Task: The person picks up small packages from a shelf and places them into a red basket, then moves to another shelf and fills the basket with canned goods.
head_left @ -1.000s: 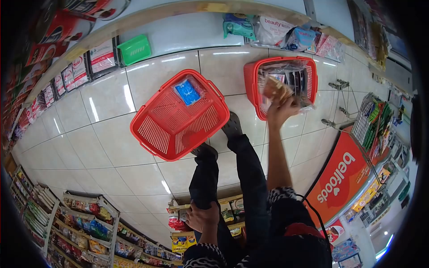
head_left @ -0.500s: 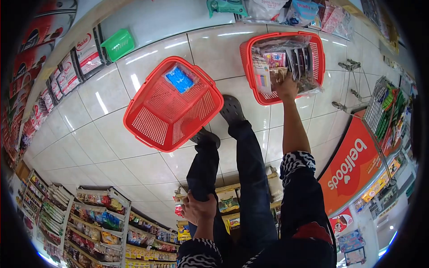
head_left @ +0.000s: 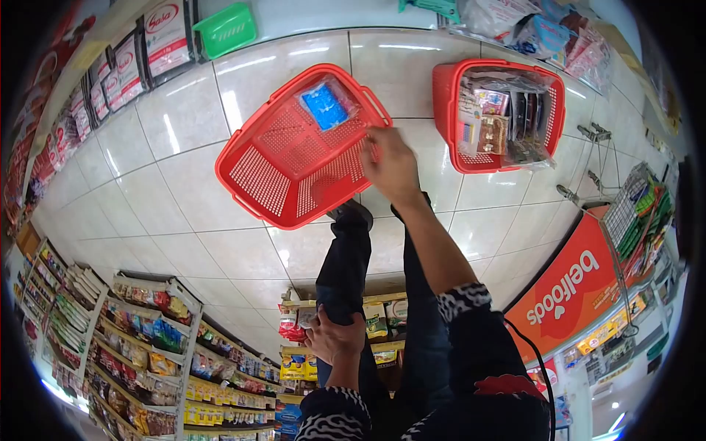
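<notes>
My right hand (head_left: 390,165) reaches down over the near right rim of a red plastic basket (head_left: 279,173) on the tiled floor. Its fingers point at the rim and nothing shows in them. That basket holds one blue packet (head_left: 325,106) in clear wrap at its far corner. A second red basket (head_left: 445,110), further right, is filled with several packets. My left hand (head_left: 334,338) clasps my dark trouser leg (head_left: 346,272) at the knee. My shoe (head_left: 353,214) pokes out just below the first basket.
Shelves of snack packets (head_left: 147,345) stand at the lower left. A green basket (head_left: 228,29) and bagged goods line the wall shelf at the top. An orange display stand (head_left: 566,287) and a wire rack (head_left: 632,213) stand at the right.
My right hand has left the right basket, where it set a packet down, and swung left to the rim of the other basket. My left hand has stayed on my knee.
</notes>
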`<state>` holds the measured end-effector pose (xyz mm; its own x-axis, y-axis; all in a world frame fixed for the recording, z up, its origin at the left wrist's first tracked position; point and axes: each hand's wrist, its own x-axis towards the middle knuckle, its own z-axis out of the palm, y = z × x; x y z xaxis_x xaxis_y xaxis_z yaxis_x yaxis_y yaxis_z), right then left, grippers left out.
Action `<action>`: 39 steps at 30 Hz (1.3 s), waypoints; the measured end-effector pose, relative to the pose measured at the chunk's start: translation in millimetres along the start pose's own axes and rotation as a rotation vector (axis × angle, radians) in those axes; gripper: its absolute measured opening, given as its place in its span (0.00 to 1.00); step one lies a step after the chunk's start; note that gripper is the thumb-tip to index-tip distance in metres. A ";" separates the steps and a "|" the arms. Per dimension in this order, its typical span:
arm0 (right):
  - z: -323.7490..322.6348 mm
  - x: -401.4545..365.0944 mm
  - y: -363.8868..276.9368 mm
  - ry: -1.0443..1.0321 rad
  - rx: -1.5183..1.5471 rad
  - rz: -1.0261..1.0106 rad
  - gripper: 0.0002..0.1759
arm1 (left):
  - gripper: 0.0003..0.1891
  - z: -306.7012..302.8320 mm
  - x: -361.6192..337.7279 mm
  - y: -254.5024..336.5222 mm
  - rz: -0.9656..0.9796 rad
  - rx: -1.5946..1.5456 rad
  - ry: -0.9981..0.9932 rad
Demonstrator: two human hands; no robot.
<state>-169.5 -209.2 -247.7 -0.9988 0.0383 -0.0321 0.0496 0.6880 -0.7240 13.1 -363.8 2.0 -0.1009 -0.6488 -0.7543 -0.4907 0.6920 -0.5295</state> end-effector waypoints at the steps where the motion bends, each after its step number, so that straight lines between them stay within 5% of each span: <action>1: 22.2 13.0 -9.6 -0.114 -0.058 -0.061 0.21 | 0.44 3.1 1.0 -2.2 -0.006 -0.008 -0.008; 4: 91.1 39.4 -13.9 -0.211 -0.237 0.163 0.28 | 0.45 13.6 1.3 -9.8 -0.019 -0.041 0.000; 6: 129.7 55.1 -6.1 -0.246 -0.288 0.483 0.33 | 0.46 14.8 1.0 -14.7 0.002 -0.060 -0.013; 9: 190.5 56.2 31.8 -0.219 -0.500 0.523 0.34 | 0.45 17.1 1.2 -16.6 -0.015 -0.101 -0.034; 13: 226.0 50.1 43.6 -0.111 -0.378 0.643 0.26 | 0.43 21.3 10.1 -29.9 -0.052 -0.201 -0.164; 17: 199.1 44.3 28.0 -0.188 -0.359 0.540 0.21 | 0.46 19.4 9.5 -21.7 -0.067 -0.046 -0.186; 19: 183.0 34.9 23.7 -0.280 -0.008 0.359 0.15 | 0.46 20.1 4.0 -19.9 -0.038 -0.029 -0.140; 20: 141.9 37.1 -4.4 -0.270 0.240 0.390 0.13 | 0.47 19.4 2.0 -14.9 -0.008 -0.029 -0.086; 24: 23.7 5.4 -45.4 -0.104 0.407 0.356 0.16 | 0.48 11.5 -1.8 -5.0 0.014 -0.015 -0.079; 28: -88.5 -32.0 11.0 0.424 0.028 0.082 0.21 | 0.47 4.0 -7.7 3.1 0.030 0.004 -0.041; 29: -108.7 -43.8 33.5 0.554 0.110 0.285 0.23 | 0.47 4.9 -6.8 3.6 0.030 0.005 -0.042; 33: -189.0 -19.4 98.5 0.761 -0.120 0.429 0.24 | 0.45 10.0 -8.5 0.5 0.048 -0.009 0.009; 39: -185.5 -29.1 198.5 0.328 -0.439 0.373 0.26 | 0.45 7.1 -7.5 2.4 0.037 0.031 0.007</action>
<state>-129.6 60.6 -262.7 -0.8642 0.5019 0.0358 0.4586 0.8150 -0.3543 18.8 -355.0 3.7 -0.1249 -0.6248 -0.7707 -0.4594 0.7249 -0.5132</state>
